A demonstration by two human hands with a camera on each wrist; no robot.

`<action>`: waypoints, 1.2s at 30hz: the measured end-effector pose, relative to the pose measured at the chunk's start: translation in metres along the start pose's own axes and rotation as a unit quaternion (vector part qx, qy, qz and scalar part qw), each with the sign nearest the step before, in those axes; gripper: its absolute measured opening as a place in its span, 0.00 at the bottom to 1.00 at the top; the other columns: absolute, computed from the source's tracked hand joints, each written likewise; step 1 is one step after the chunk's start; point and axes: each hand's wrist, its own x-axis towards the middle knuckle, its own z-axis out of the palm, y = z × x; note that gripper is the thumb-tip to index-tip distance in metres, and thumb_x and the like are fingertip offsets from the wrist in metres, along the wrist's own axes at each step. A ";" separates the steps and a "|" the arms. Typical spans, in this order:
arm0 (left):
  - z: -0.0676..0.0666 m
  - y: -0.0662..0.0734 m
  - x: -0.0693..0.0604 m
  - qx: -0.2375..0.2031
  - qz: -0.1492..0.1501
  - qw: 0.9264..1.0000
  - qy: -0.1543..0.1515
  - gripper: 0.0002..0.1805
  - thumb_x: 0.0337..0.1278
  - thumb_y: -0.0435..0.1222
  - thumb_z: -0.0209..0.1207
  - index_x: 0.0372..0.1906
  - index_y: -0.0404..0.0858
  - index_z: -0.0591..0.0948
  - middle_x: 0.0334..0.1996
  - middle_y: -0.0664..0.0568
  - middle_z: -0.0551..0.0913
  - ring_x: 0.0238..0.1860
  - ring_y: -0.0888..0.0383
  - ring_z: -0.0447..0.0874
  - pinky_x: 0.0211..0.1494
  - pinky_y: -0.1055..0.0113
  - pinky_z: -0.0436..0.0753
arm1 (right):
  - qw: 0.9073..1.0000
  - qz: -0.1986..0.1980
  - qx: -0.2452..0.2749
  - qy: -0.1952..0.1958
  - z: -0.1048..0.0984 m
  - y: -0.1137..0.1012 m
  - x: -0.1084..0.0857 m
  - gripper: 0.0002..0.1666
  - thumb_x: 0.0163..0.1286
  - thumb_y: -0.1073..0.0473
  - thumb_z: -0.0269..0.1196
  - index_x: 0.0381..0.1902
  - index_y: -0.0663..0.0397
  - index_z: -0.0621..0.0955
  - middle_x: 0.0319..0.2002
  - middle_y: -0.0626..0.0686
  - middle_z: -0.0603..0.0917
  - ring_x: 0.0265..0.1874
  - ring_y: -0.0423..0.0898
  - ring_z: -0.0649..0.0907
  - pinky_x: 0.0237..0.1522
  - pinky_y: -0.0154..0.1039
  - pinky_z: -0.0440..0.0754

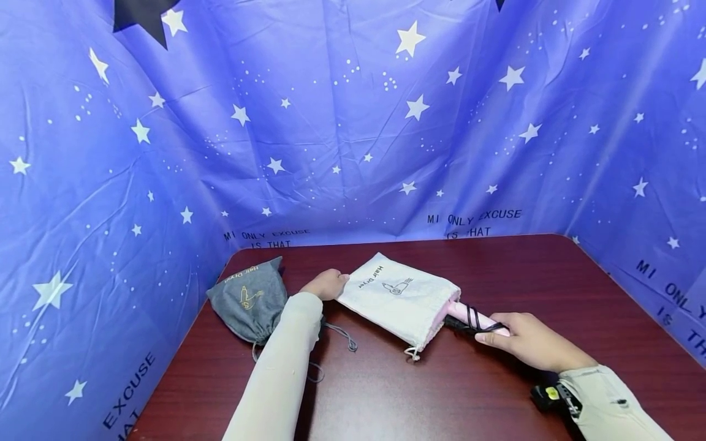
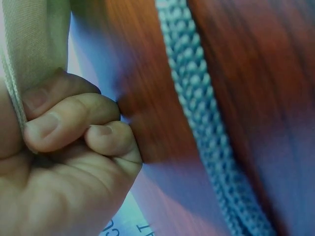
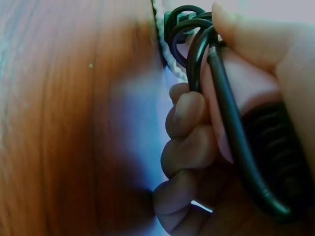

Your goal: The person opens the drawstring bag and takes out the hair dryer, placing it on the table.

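A white drawstring bag printed "Hair Dryer" lies across the middle of the table. From its mouth sticks the pink handle of a hair dryer, wound with black cord; the dryer's head is hidden in the cloth. My right hand grips this handle and cord, fingers curled round them in the right wrist view. At the bag's closed left end, my left hand pinches a corner of the cloth. The left wrist view shows its fingers folded over the fabric.
Left of my left forearm lies a grey drawstring bag, also printed "Hair Dryer". Its grey cord trails over the dark red table. A blue star-patterned curtain stands along the table's back and sides.
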 end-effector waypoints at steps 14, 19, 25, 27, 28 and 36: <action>-0.001 0.001 -0.003 0.009 0.007 1.000 0.003 0.28 0.84 0.43 0.41 0.69 0.24 0.72 0.64 0.36 0.79 0.59 0.46 0.78 0.68 0.51 0.74 | 1.000 -0.017 -0.002 -0.005 -0.001 0.008 -0.003 0.12 0.70 0.38 0.67 0.38 0.35 0.83 0.26 0.33 0.79 0.29 0.31 0.76 0.35 0.32 0.75; -0.001 0.003 -0.003 0.008 0.001 1.000 0.003 0.29 0.84 0.43 0.41 0.71 0.25 0.71 0.67 0.35 0.76 0.65 0.45 0.76 0.71 0.51 0.73 | 1.000 -0.020 -0.001 -0.005 -0.002 0.009 -0.003 0.12 0.70 0.38 0.67 0.38 0.35 0.82 0.26 0.33 0.79 0.29 0.31 0.76 0.35 0.32 0.75; 0.001 0.003 -0.001 0.017 0.005 1.000 0.002 0.28 0.84 0.43 0.41 0.71 0.25 0.71 0.68 0.35 0.76 0.66 0.45 0.76 0.72 0.50 0.73 | 1.000 -0.026 -0.013 -0.004 -0.004 0.010 -0.005 0.12 0.70 0.38 0.67 0.39 0.36 0.83 0.27 0.32 0.79 0.30 0.30 0.76 0.37 0.33 0.76; 0.001 0.001 0.000 0.021 0.009 1.000 0.004 0.28 0.84 0.43 0.41 0.71 0.25 0.71 0.68 0.35 0.76 0.65 0.45 0.77 0.71 0.51 0.73 | 1.000 -0.028 -0.013 -0.005 -0.005 0.010 -0.005 0.12 0.70 0.38 0.67 0.39 0.36 0.83 0.28 0.32 0.80 0.30 0.30 0.76 0.37 0.33 0.77; 0.001 0.000 0.001 0.024 0.009 1.000 0.005 0.28 0.84 0.43 0.41 0.70 0.25 0.71 0.67 0.35 0.77 0.64 0.46 0.77 0.71 0.51 0.74 | 0.999 -0.028 -0.013 -0.006 -0.005 0.010 -0.005 0.12 0.70 0.38 0.67 0.39 0.36 0.83 0.28 0.32 0.80 0.30 0.30 0.76 0.37 0.33 0.77; 0.001 0.000 -0.001 0.017 0.005 1.000 0.007 0.28 0.84 0.43 0.41 0.70 0.25 0.72 0.66 0.35 0.78 0.61 0.46 0.78 0.68 0.51 0.74 | 1.000 -0.029 -0.009 -0.008 -0.007 0.011 -0.006 0.12 0.70 0.39 0.67 0.39 0.36 0.83 0.27 0.33 0.79 0.30 0.30 0.76 0.36 0.33 0.76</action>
